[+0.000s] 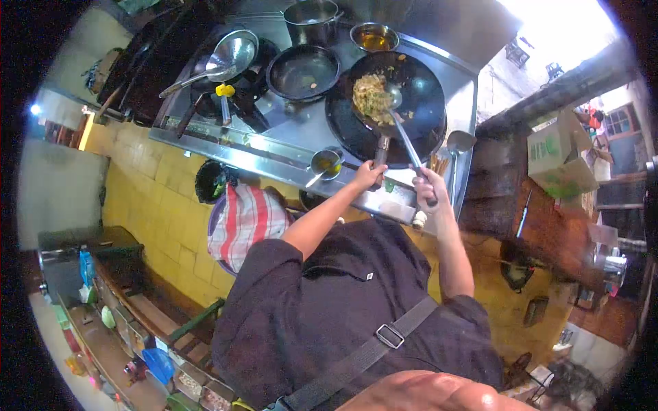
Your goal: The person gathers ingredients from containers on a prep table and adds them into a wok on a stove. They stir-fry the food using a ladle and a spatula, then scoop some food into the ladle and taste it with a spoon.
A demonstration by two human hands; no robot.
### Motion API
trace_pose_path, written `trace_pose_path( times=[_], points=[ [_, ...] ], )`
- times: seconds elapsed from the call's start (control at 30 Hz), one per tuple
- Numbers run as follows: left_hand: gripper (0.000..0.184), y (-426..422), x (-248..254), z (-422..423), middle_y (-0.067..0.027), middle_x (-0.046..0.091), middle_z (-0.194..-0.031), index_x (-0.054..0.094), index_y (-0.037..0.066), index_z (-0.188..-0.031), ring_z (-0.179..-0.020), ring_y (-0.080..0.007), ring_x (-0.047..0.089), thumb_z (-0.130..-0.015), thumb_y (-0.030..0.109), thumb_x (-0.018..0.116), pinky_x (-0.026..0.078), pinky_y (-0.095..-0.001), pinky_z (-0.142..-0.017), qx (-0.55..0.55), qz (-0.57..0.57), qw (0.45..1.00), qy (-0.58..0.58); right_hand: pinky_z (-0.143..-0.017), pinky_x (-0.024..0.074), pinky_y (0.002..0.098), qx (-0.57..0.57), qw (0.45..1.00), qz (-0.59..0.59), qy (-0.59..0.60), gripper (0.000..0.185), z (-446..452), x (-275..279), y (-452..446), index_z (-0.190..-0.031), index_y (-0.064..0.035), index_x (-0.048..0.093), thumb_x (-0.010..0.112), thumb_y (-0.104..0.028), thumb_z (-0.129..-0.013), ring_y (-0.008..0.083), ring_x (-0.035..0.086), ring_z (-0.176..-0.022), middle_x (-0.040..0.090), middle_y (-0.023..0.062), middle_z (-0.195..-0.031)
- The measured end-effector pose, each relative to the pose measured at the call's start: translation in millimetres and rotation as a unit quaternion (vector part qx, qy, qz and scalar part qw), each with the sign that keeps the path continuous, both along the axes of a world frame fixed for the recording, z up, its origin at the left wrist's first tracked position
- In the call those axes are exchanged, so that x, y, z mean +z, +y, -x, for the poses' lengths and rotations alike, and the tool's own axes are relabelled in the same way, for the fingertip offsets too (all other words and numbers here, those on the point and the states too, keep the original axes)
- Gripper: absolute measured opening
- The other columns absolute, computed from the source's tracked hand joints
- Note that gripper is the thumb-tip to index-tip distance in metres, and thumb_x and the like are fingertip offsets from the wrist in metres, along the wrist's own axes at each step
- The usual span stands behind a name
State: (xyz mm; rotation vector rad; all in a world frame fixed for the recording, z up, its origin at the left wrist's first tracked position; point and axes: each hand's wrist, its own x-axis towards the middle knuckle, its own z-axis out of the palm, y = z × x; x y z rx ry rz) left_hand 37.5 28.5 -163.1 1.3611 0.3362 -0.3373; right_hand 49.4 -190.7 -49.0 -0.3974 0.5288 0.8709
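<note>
My left hand point(370, 176) is closed around the handle of a black wok point(432, 89) on the stove. In the wok's left part lies a heap of light brown cooked food point(371, 94), perhaps rice or noodles with green bits. My right hand point(430, 188) grips the dark handle of a metal ladle point(406, 140), whose head rests in the wok against the food. A small metal bowl point(325, 165) with yellow contents and a spoon stands just left of my left hand.
A dark pan point(303, 73), a pot point(312, 22), a bowl of amber liquid point(374, 38) and a strainer point(235, 53) stand around the wok. A turner point(459, 144) lies at the right edge. A striped sack point(248, 225) sits below left; a cardboard box point(558, 157) stands right.
</note>
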Motion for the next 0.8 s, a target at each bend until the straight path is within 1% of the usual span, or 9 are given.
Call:
trace_pose_path(
  times=[0.13, 0.27, 0.33, 0.37, 0.4, 0.47, 0.5, 0.67, 0.8],
  points=[
    [0.033, -1.4, -10.1, -3.7, -0.0079, 0.061, -0.073, 0.051, 0.0, -0.101, -0.055, -0.0146, 0.058, -0.088, 0.028, 0.063, 0.05, -0.0291, -0.049, -0.019, 0.029, 0.999, -0.018, -0.026, 0.0256, 0.0176, -0.071, 0.993, -0.073, -0.06, 0.033, 18.2, -25.9, 6.4, -0.12, 0.0006, 0.049, 0.04, -0.02, -0.097, 0.0031, 0.035, -0.038, 0.042, 0.0003, -0.058],
    [0.033, -5.6, -5.6, -0.4, -0.0079, 0.061, -0.075, 0.05, 0.0, -0.102, -0.054, -0.0145, 0.058, -0.089, 0.028, 0.061, 0.05, -0.0289, -0.049, 0.009, 0.038, 0.999, -0.008, -0.033, 0.0315, 0.0206, 0.052, 0.92, 0.337, -0.193, 0.009, 10.9, 17.3, 24.8, -0.095, -0.0077, 0.053, 0.049, -0.015, -0.09, 0.007, 0.04, -0.041, 0.047, -0.0003, -0.06],
    [0.034, -1.9, -2.3, 0.1, -0.0076, 0.061, -0.076, 0.05, 0.001, -0.102, -0.055, -0.0141, 0.058, -0.088, 0.029, 0.062, 0.05, -0.0287, -0.049, 0.003, 0.037, 0.999, -0.009, -0.034, 0.0321, 0.0212, 0.117, 0.76, 0.498, -0.401, 0.013, 4.6, 6.3, 2.9, -0.1, -0.0062, 0.054, 0.051, -0.014, -0.09, 0.0067, 0.043, -0.042, 0.049, -0.0002, -0.061],
    [0.034, -2.4, -6.4, -0.3, -0.0077, 0.06, -0.076, 0.049, 0.002, -0.102, -0.055, -0.0139, 0.057, -0.088, 0.03, 0.062, 0.05, -0.0288, -0.049, 0.0, 0.014, 1.0, 0.01, -0.041, 0.042, 0.0297, 0.107, 0.638, 0.556, -0.522, 0.023, 6.2, 8.0, -1.9, -0.107, -0.003, 0.054, 0.054, -0.015, -0.087, 0.0169, 0.053, -0.047, 0.054, 0.0063, -0.062],
    [0.035, -3.9, -10.6, -1.6, -0.0078, 0.06, -0.076, 0.049, 0.002, -0.102, -0.055, -0.0137, 0.057, -0.087, 0.03, 0.062, 0.051, -0.029, -0.048, -0.004, -0.009, 1.0, 0.028, -0.041, 0.042, 0.0297, 0.106, 0.636, 0.557, -0.524, 0.023, 4.9, 8.4, -4.6, -0.107, -0.003, 0.054, 0.054, -0.015, -0.087, 0.0169, 0.053, -0.047, 0.054, 0.0063, -0.062],
    [0.035, -7.3, -11.9, -3.6, -0.008, 0.06, -0.076, 0.049, 0.002, -0.103, -0.056, -0.0135, 0.057, -0.087, 0.03, 0.061, 0.051, -0.0291, -0.048, 0.006, -0.02, 1.0, 0.021, -0.056, 0.0485, 0.0399, 0.092, 0.354, 0.735, -0.571, 0.034, 5.6, 20.1, -7.5, -0.114, -0.0022, 0.052, 0.056, -0.016, -0.084, 0.031, 0.061, -0.06, 0.06, 0.0146, -0.069],
    [0.036, -6.5, -7.6, -2.3, -0.0081, 0.06, -0.076, 0.048, 0.001, -0.104, -0.055, -0.0136, 0.057, -0.087, 0.03, 0.062, 0.051, -0.0287, -0.047, 0.005, -0.008, 1.0, 0.021, -0.075, 0.0496, 0.0459, 0.132, 0.409, 0.751, -0.502, 0.049, 3.0, 35.7, 5.5, -0.126, -0.0021, 0.048, 0.06, -0.017, -0.081, 0.0433, 0.062, -0.084, 0.064, 0.0259, -0.088],
    [0.039, -3.0, -3.0, -1.4, -0.0085, 0.06, -0.078, 0.048, 0.0, -0.105, -0.057, -0.0141, 0.058, -0.087, 0.03, 0.063, 0.051, -0.028, -0.048, -0.005, 0.011, 1.0, 0.006, -0.075, 0.0485, 0.0494, 0.151, 0.365, 0.794, -0.462, 0.053, -46.9, -0.9, 43.8, -0.13, -0.007, 0.04, 0.056, -0.024, -0.082, 0.0435, 0.062, -0.084, 0.063, 0.0271, -0.089],
    [0.04, -3.2, -24.6, -4.8, -0.0089, 0.06, -0.078, 0.048, 0.0, -0.105, -0.059, -0.0147, 0.058, -0.086, 0.031, 0.064, 0.051, -0.0288, -0.049, -0.009, 0.022, 1.0, -0.01, -0.074, 0.0484, 0.0491, 0.175, 0.384, 0.758, -0.498, 0.042, -44.7, 20.4, 18.0, -0.122, -0.0115, 0.05, 0.056, -0.023, -0.082, 0.0416, 0.063, -0.084, 0.064, 0.0253, -0.088]
  ],
)
